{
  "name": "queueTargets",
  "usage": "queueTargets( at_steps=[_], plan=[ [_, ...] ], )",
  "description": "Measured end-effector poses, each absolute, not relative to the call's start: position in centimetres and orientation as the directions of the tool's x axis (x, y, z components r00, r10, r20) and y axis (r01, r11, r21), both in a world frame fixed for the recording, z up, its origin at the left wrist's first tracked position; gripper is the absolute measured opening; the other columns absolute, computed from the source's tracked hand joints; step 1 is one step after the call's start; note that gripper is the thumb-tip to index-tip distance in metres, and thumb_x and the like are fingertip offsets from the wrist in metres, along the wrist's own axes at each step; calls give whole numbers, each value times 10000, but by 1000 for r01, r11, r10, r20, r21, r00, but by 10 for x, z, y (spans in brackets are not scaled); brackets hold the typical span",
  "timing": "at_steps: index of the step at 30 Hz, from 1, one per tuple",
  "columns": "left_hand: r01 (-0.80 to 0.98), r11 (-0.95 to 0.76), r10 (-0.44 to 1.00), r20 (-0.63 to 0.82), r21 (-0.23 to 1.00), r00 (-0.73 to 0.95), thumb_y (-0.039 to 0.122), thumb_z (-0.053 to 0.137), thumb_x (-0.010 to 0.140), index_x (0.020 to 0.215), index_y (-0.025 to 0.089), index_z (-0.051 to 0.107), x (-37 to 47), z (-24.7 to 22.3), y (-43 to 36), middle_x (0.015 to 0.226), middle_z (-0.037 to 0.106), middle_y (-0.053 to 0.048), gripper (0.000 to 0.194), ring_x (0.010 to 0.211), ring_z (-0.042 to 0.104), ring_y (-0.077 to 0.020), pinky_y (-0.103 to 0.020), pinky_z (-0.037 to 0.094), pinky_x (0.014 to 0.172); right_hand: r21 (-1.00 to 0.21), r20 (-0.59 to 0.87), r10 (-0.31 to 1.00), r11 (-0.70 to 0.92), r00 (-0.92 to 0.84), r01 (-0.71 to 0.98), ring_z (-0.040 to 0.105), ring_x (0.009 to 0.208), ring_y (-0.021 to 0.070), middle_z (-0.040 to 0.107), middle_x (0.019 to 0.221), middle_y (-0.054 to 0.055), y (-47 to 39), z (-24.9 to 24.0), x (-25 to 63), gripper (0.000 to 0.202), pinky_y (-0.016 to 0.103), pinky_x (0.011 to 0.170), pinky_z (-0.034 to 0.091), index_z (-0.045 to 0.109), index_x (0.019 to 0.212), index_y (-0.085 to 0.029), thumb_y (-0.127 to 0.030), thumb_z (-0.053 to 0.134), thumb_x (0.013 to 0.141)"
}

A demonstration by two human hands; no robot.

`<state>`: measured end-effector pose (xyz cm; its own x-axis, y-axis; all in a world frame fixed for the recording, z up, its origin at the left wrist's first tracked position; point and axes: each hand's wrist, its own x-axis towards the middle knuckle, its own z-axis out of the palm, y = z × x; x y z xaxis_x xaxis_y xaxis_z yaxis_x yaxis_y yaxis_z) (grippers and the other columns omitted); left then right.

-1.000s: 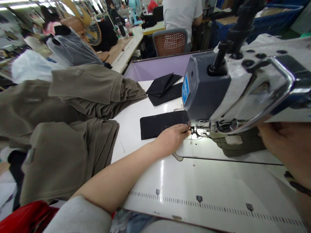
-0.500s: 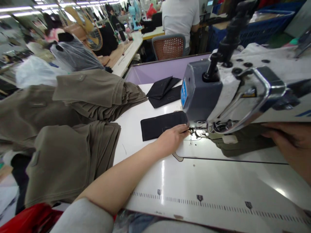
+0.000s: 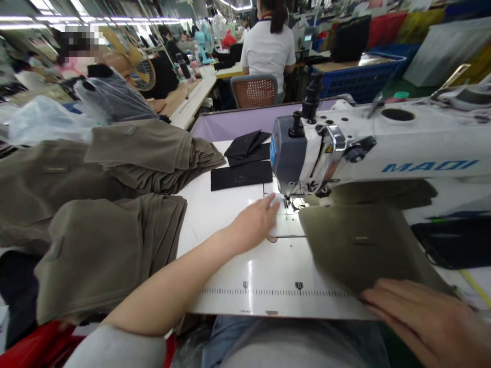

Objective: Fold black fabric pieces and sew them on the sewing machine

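— Stacks of olive cut pieces are piled along the left of the white sewing table, and a Maqi sewing machine is stood across the right. What is held?

— An olive fabric panel is laid flat on the table, in front of the machine and just right of the needle plate. Its near edge is pressed down by the right hand, which is spread flat with fingers extended; nothing is gripped, only weighted. Its far corner is seen close to the presser foot, though whether it is under the foot cannot be told.

— And the other hand?

— The left hand is laid open on the table at the left of the needle plate, fingers loosely extended toward the foot, and nothing is held in it. Whether the fingertips touch the plate cannot be told, since they are blurred.

— What else is seen?

— Black fabric pieces are laid behind the hand, beside the machine head, and more are folded further back.

— What could go wrong?

— The fingers could be caught, it is judged, if the machine were started while they are kept so near the foot. The panel could also be skewed under uneven pressure from the flat right palm, so that a seam would be run crooked. The black pieces might be brushed out of place by the forearm.
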<state>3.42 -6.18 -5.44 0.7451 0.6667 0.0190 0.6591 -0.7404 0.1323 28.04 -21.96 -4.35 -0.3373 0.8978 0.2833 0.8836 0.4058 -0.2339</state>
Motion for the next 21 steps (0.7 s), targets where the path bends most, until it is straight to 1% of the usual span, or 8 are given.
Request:
queueTargets(
  at_steps=[1, 4, 7, 10, 14, 16, 19, 21],
  plan=[
    [571, -794, 588, 21, 210, 809, 204, 560, 806, 1248, 80, 389, 35, -49, -77, 1338, 372, -204, 489, 1200, 416, -270, -405, 399, 950, -274, 206, 870, 490, -447, 828, 604, 574, 127, 653, 654, -27, -221, -40, 268, 318, 217, 506, 494, 642, 683, -311, -284, 359, 825],
    [231, -865, 288, 62, 446, 956, 280, 680, 714, 1278, 87, 361, 42, -43, -121, 1329, 402, -183, 676, 1237, 379, -247, -384, 337, 1026, -355, 49, 838, 523, -543, 775, 593, 599, 148, 629, 671, -6, -218, -30, 237, 234, 258, 524, 483, 599, 653, -241, -160, 431, 795],
    [153, -780, 238, 61, 606, 969, 175, 646, 729, 1101, 74, 538, 40, -50, -147, 1219, 524, -157, 401, 1149, 484, -202, -284, 396, 977, -512, -79, 829, 443, -554, 736, 602, 699, 150, 641, 756, 2, -217, -25, 218, 174, 269, 623, 477, 597, 725, -213, -139, 456, 795],
    [277, -668, 393, 11, 690, 920, 63, 547, 750, 856, 109, 632, 16, -56, -156, 1106, 602, -103, 143, 1017, 574, -164, -235, 451, 886, -685, -203, 822, 270, -532, 677, 606, 760, 148, 651, 832, -7, -220, -28, 224, 123, 259, 665, 471, 602, 856, -235, -266, 491, 812],
    [463, -383, 745, -29, 799, 666, 128, 485, 820, 853, 148, 638, -29, -55, -159, 987, 639, -45, 158, 901, 603, -130, -230, 470, 802, -763, -183, 904, 116, -386, 636, 577, 963, 268, 613, 1094, 68, -225, -51, 259, 614, 361, 772, 476, 536, 1131, -243, -530, 659, 602],
    [516, -274, 855, -40, 812, 517, 176, 482, 831, 878, 152, 631, -41, -57, -161, 889, 644, -24, 158, 827, 605, -130, -228, 471, 745, -795, -165, 930, 71, -328, 603, 567, 986, 304, 597, 1128, 103, -223, -63, 269, 725, 406, 801, 469, 517, 1152, -210, -560, 682, 540],
    [608, -174, 947, -37, 775, 319, 242, 512, 813, 761, 133, 621, -42, -66, -160, 698, 610, 0, 162, 679, 581, -136, -228, 455, 632, -791, -198, 961, -39, -195, 611, 614, 876, 255, 662, 940, 84, -211, -73, 260, 392, 375, 761, 483, 566, 990, -182, -477, 540, 733],
    [647, -115, 976, -37, 753, 216, 281, 508, 814, 689, 128, 609, -38, -72, -157, 623, 578, 5, 222, 628, 559, -139, -231, 439, 587, -785, -158, 987, -117, -14, 609, 634, 757, 231, 674, 811, 75, -204, -77, 246, 330, 353, 682, 496, 535, 962, -173, -439, 495, 772]
  ],
)
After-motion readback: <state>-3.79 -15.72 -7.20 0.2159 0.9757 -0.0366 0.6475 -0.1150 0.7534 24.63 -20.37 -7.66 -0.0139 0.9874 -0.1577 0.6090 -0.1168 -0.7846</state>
